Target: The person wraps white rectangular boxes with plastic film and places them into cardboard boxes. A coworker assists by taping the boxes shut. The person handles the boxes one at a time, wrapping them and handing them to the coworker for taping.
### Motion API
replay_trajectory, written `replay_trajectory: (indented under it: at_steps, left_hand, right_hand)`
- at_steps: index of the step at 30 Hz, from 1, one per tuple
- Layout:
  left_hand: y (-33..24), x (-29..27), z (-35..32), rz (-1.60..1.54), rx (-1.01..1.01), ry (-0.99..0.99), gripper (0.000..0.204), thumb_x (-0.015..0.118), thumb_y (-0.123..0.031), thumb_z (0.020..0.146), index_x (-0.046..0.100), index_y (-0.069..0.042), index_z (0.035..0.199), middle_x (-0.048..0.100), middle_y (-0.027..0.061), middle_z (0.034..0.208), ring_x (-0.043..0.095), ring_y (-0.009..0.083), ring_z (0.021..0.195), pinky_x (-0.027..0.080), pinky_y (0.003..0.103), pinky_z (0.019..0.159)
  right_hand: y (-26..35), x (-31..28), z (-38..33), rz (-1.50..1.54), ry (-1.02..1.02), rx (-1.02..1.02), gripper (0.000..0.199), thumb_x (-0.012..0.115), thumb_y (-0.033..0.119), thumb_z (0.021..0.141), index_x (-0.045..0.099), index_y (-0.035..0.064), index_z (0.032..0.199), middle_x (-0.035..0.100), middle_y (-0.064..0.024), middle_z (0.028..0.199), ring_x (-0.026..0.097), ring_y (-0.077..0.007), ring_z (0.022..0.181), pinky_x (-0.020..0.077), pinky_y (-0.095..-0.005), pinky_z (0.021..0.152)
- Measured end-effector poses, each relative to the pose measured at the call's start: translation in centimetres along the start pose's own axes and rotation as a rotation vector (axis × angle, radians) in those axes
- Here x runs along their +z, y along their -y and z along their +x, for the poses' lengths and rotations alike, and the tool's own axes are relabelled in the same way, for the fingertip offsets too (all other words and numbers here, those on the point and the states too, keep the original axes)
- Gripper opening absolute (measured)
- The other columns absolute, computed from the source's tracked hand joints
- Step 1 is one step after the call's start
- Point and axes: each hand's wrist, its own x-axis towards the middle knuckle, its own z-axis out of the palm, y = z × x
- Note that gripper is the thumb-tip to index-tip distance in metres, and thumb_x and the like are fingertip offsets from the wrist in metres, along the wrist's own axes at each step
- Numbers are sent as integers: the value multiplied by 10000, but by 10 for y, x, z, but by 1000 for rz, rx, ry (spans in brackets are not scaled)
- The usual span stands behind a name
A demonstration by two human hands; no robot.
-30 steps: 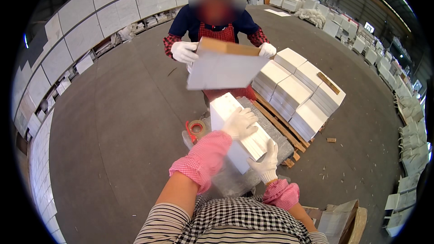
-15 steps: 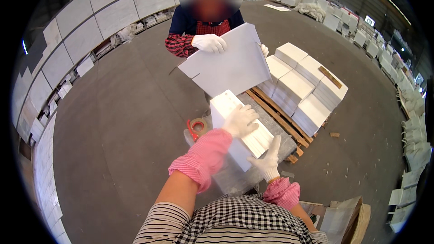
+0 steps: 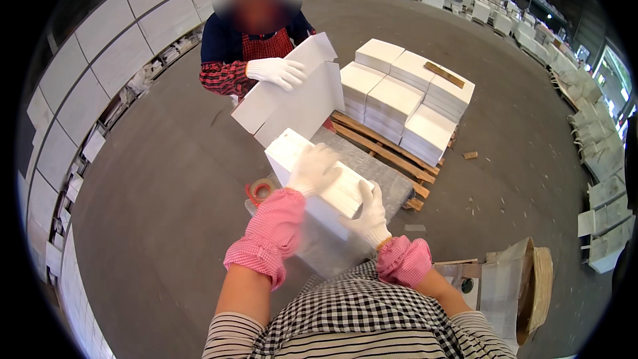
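A block of white slabs set face to face [image 3: 282, 149] stands on the plastic-covered work surface [image 3: 319, 246] in front of me. My left hand [image 3: 314, 169], in a white glove, lies across its top, somewhat blurred by motion. At the block's near right end is my right hand [image 3: 369, 218], also gloved, thumb raised and fingers spread against the end face. Both hands look open. Just beyond the block, a co-worker's gloved hand [image 3: 278, 73] rests on an upright white carton sheet [image 3: 292, 108] with folded flaps.
A red tape dispenser [image 3: 259, 191] lies left of the block. Stacked white slabs [image 3: 392, 100] with a wooden strip on top stand on a wooden pallet [image 3: 382, 143] to the right. An open carton [image 3: 508, 286] is near my right side. Large pale panels [image 3: 116, 50] line the left.
The view has shifted, so the scene sits further left. The co-worker's sheet has turned and its flaps now fold out. My right hand has closed in on the block's end.
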Motion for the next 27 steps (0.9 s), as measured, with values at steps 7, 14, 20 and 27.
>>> replay_trajectory:
  at_steps: [7, 14, 20, 27]
  left_hand:
    - [3, 7, -2, 17, 0, -6, 306, 681, -292, 912, 714, -58, 1106, 688, 102, 1064, 602, 301, 1093, 445, 440, 978]
    - [4, 9, -3, 14, -8, -6, 319, 679, -301, 913, 715, -56, 1114, 691, 103, 1073, 601, 306, 1106, 444, 444, 984]
    - [-1, 1, 3, 28, -32, 78, 324, 682, -295, 913, 716, -59, 1132, 689, 91, 1083, 598, 298, 1120, 451, 449, 998]
    - [3, 3, -2, 51, -12, 54, 316, 659, -321, 925, 715, -81, 1122, 682, 65, 1085, 582, 279, 1146, 442, 456, 1001]
  right_hand:
    - [-3, 2, -1, -42, -24, -19, 1076, 951, 379, 647, 459, 9, 1530, 394, -270, 1544, 522, -445, 1364, 496, -459, 1124]
    - [-7, 3, 0, -37, -25, -35, 1075, 958, 376, 640, 464, 5, 1520, 406, -268, 1523, 527, -440, 1353, 502, -459, 1113]
    - [1, -2, 0, -18, -11, -15, 1079, 955, 400, 654, 461, -4, 1525, 404, -263, 1533, 517, -431, 1370, 492, -452, 1126]
    - [-7, 5, -2, -7, -52, -71, 1111, 959, 427, 648, 447, 10, 1542, 397, -247, 1556, 532, -431, 1355, 512, -458, 1097]
